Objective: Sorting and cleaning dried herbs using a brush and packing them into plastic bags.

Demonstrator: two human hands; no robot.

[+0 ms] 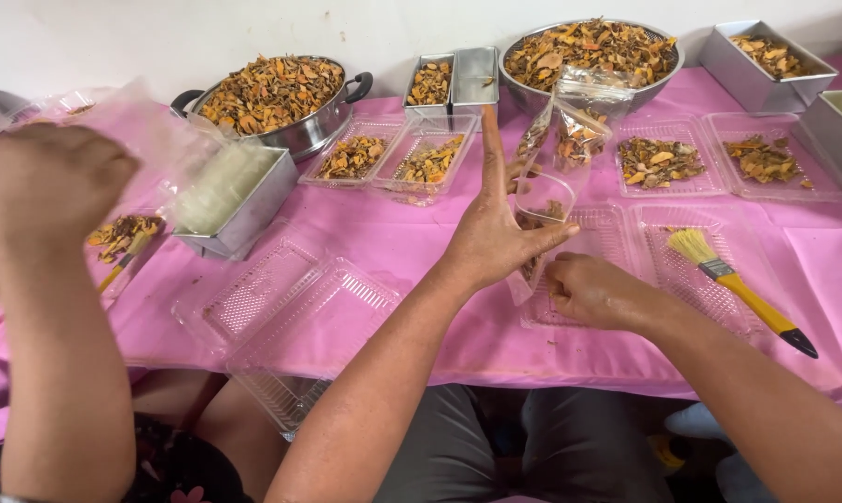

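My left hand [491,233] is raised over the pink table, index finger pointing straight up, thumb pressed against a clear plastic bag [544,191]. The bag stands upright and holds dried orange-brown slices in its upper part. Lower and to the right, my right hand [596,293] is closed on the bag's bottom end. Both hands hover above an empty clear plastic tray [617,233]. A brush [738,289] with a yellow handle and pale bristles lies in the tray to the right of my right hand.
A metal bowl [663,79] and a handled pot [319,130] are heaped with dried slices at the back. Metal tins [475,74], filled clear trays [384,177] and open clamshells [291,307] cover the pink cloth [412,237]. Another person's hand [53,182] is raised at far left.
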